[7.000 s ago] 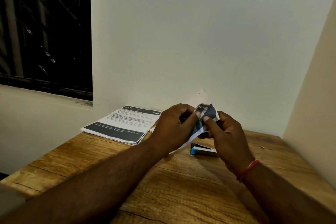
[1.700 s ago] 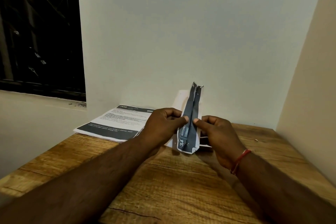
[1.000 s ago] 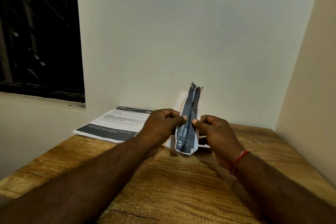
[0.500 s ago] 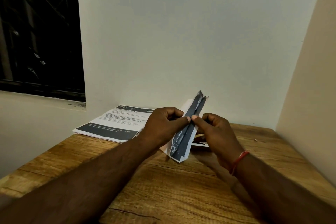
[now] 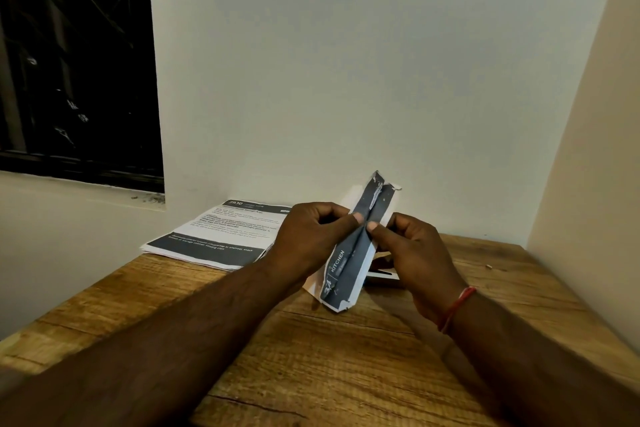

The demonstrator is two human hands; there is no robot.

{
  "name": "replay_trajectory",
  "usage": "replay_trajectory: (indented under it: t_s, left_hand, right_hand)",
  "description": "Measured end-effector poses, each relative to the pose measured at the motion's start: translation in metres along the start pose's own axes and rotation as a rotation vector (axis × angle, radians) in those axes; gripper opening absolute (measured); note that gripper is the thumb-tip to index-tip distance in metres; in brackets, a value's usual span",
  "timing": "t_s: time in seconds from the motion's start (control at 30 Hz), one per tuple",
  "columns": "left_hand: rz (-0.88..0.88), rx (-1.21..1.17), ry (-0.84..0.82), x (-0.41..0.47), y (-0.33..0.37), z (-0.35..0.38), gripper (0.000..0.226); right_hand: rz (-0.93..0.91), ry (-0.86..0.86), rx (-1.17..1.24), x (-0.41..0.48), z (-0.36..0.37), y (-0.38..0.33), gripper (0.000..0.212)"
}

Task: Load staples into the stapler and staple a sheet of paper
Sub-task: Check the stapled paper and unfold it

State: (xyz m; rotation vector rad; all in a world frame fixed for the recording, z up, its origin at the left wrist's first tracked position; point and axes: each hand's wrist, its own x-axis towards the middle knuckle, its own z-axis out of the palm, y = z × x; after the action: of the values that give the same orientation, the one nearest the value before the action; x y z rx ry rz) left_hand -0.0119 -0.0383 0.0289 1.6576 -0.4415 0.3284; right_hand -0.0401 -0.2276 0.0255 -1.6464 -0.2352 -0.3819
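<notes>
A sheet of paper [image 5: 341, 274], folded into a long narrow strip with a dark printed face reading "KITCHEN", stands tilted above the wooden table [image 5: 346, 357]. My left hand [image 5: 311, 236] pinches its left side at mid-length and my right hand [image 5: 415, 250] pinches its right side, thumbs nearly meeting at the fold. The stapler [image 5: 382, 274] lies on the table behind the paper, mostly hidden by my right hand; only a pale sliver shows.
A stack of printed sheets [image 5: 221, 232] lies at the table's back left corner, against the white wall. A dark barred window [image 5: 76, 59] is at the left. A second wall closes the right side. A small speck [image 5: 489, 266] lies at the back right.
The folded strip went from upright to leaning right at the top, its lower end swinging toward me. Both hands keep pinching it at the same place.
</notes>
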Motion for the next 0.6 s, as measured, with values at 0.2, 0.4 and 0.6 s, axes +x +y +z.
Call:
replay_trajectory:
  t_s: [0.2,0.4,0.6]
  left_hand:
    - [-0.02,0.002,-0.011,-0.0001,0.0009,-0.0007,0.018]
    - [0.043,-0.009,-0.003,-0.0026,0.0021,-0.0015,0.015]
    - [0.041,-0.004,0.054,0.0,0.0069,-0.0047,0.016]
  right_hand:
    - [-0.013,-0.015,-0.054,0.0002,-0.002,0.0009,0.015]
    - [-0.104,-0.072,-0.178,-0.0046,-0.0009,-0.0005,0.013]
    - [-0.146,-0.175,-0.252,-0.0065,0.0001,0.0011,0.013]
